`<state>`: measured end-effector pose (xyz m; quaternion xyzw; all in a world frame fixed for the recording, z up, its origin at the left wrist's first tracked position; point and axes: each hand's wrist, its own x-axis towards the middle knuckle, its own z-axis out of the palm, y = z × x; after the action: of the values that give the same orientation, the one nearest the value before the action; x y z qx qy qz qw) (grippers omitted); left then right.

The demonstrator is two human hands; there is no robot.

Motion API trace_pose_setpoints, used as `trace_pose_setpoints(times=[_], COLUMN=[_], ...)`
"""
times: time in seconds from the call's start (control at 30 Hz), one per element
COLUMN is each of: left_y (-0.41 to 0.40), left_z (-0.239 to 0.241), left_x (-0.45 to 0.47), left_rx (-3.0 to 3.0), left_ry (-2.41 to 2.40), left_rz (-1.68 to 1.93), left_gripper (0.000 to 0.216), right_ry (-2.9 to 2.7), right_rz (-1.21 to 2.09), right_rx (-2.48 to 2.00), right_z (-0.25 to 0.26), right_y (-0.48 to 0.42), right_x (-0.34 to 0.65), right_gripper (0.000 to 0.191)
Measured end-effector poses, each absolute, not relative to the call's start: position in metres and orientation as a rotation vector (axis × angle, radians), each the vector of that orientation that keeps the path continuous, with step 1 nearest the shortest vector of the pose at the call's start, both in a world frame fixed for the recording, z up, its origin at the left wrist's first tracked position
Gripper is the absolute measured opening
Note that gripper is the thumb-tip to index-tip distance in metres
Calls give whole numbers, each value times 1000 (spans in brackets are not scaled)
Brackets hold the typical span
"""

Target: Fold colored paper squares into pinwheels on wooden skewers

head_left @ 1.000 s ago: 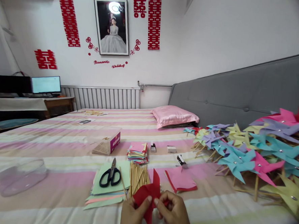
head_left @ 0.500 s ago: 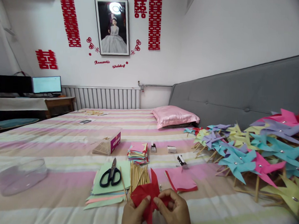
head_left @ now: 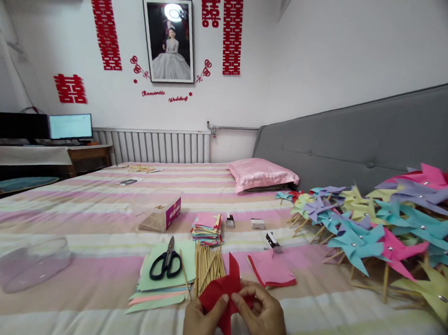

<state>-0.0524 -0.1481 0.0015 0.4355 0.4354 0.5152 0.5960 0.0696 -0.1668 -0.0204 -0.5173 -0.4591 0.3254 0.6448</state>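
Note:
A red paper pinwheel (head_left: pixel 227 287), its blades folded toward the middle, is held between both hands low in the head view. My left hand (head_left: pixel 204 315) pinches its left side, thumb on top near the centre. On the right, my right hand (head_left: pixel 260 311) is closed on the pinwheel, thumb and fingertips by its centre. Whether a pin is in those fingers is hidden. Just behind lie wooden sticks (head_left: pixel 207 265) in a bundle. Black-handled scissors (head_left: pixel 168 261) rest on a stack of coloured paper sheets (head_left: pixel 151 297). Pink and red paper squares (head_left: pixel 273 270) lie right of the hands.
Many finished pinwheels (head_left: pixel 359 244) crowd the right side of the bed. A stack of small paper squares (head_left: pixel 207 228), little boxes (head_left: pixel 257 223) and a carton (head_left: pixel 164 215) stand farther back. A clear plastic tub (head_left: pixel 31 267) is at left, a pink pillow (head_left: pixel 261 174) behind.
The red pinwheel has shifted and turned slightly in my hands, its upper blade now standing a little farther right. My fingers keep their pinch near its centre.

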Motion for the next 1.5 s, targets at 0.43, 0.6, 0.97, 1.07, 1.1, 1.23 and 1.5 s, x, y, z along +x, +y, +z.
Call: trace_pose_setpoints(times=[0.43,0.6,0.97,1.07,1.1,1.23,1.5], left_y=[-148,-145,-151,-150,-150,-148,-151], left_z=[2,-4,4,1,0,-3,-4], left_x=[-52,-53,-51,-52,-52,-53,-46], left_rx=[982,860,666,740,762,808,697], left_ry=[1050,1032,857,906,923,983,911], left_rz=[1189,1248,1200,1195,1194,1197,1247], left_gripper=[30,25,22,24,24,26,25], right_ry=[-1061,-1112,-1176,-1171,-1155,-1100,-1107], right_rz=[692,644,551,572,562,573,621], right_rx=[-1199,-1196,-1195,-1222,-1221,-1201,-1181], right_z=[-17,-12,-10,-13,-14,-16,-17], right_y=[-167,-172,-174,-172,-171,-169,-170], right_x=[69,63,61,62,62,60,57], right_gripper=[21,22,28,27,28,29,27])
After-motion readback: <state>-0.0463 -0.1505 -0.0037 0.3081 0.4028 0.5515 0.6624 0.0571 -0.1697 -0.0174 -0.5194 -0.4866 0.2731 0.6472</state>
